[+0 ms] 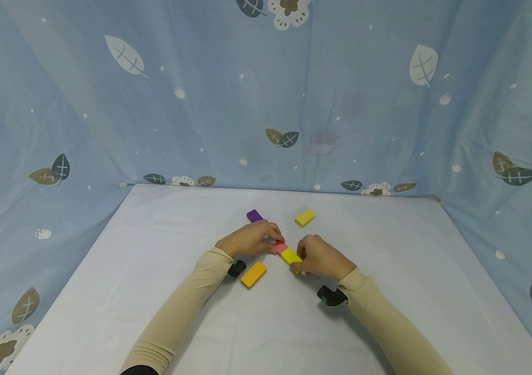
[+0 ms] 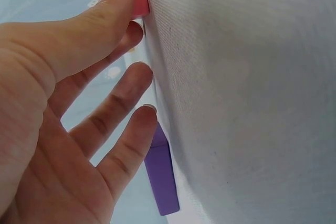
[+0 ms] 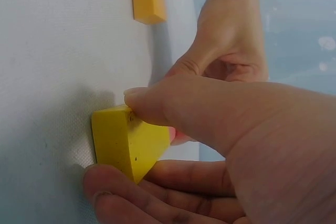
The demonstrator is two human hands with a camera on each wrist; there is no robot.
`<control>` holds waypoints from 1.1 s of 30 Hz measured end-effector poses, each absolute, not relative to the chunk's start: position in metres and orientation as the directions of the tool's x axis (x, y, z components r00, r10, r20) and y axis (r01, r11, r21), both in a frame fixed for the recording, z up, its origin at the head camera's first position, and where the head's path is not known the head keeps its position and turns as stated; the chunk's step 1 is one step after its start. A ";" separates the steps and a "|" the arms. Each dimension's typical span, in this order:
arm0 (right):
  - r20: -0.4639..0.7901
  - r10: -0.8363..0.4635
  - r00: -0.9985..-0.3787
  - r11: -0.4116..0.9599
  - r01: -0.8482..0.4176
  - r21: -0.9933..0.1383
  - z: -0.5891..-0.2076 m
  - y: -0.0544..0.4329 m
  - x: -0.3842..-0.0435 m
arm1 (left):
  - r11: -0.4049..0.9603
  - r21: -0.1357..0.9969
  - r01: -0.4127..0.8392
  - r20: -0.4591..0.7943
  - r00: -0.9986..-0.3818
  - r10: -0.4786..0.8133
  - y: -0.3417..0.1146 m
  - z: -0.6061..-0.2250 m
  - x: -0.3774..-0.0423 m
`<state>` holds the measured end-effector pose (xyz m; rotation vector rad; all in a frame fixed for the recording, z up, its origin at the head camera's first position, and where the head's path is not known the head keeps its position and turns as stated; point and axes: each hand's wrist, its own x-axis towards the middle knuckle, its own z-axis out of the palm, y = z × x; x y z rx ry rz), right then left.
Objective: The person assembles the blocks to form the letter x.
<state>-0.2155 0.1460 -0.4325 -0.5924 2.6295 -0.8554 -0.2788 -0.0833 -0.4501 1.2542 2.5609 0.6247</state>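
On the white cloth, a pink block and a yellow block lie end to end in a slanting line. My left hand pinches the pink block between thumb and index finger; its other fingers spread loosely, near a purple block in the left wrist view. The thumb and fingers of my right hand grip the yellow block by its sides, plain in the right wrist view, where the left hand shows behind. Fingers partly cover both held blocks.
An orange block lies in front of the left hand, near the black wrist camera. Another yellow block lies farther back, beyond the right hand. A blue patterned curtain hangs behind and beside the white table.
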 end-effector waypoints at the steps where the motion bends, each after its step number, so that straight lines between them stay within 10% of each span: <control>1: -0.162 -0.474 -0.865 0.735 -0.288 -0.614 -0.432 0.146 -0.215 | 0.544 0.463 0.700 -0.011 -0.609 0.793 -0.083 -0.450 -0.279; 33: -0.162 -0.461 -0.873 0.757 -0.291 -0.585 -0.433 0.144 -0.217 | 0.533 0.457 0.712 0.010 -0.604 0.797 -0.084 -0.455 -0.283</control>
